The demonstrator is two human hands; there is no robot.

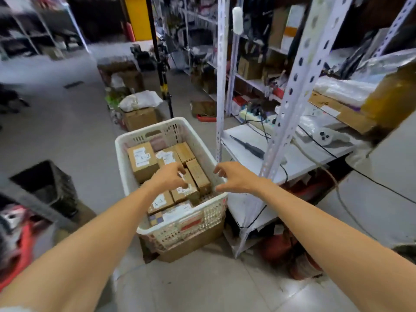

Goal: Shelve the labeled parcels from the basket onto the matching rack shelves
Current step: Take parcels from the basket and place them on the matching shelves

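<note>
A white plastic basket [126,167] stands on a cardboard box on the floor, holding several brown cardboard parcels with white labels. One large parcel [142,161] lies at the basket's far left. My left hand [170,176] reaches down into the basket with fingers curled over a labelled parcel [185,191] in the middle; whether it grips the parcel is unclear. My right hand [234,177] hovers over the basket's right rim, fingers spread, holding nothing. The white metal rack [292,86] rises just right of the basket.
The rack's low shelf [299,154] carries cables, a power strip and a dark tool. A black crate [48,188] sits at the left, a red object at the lower left. More cardboard boxes [139,118] and a black tripod pole [164,86] stand beyond the basket.
</note>
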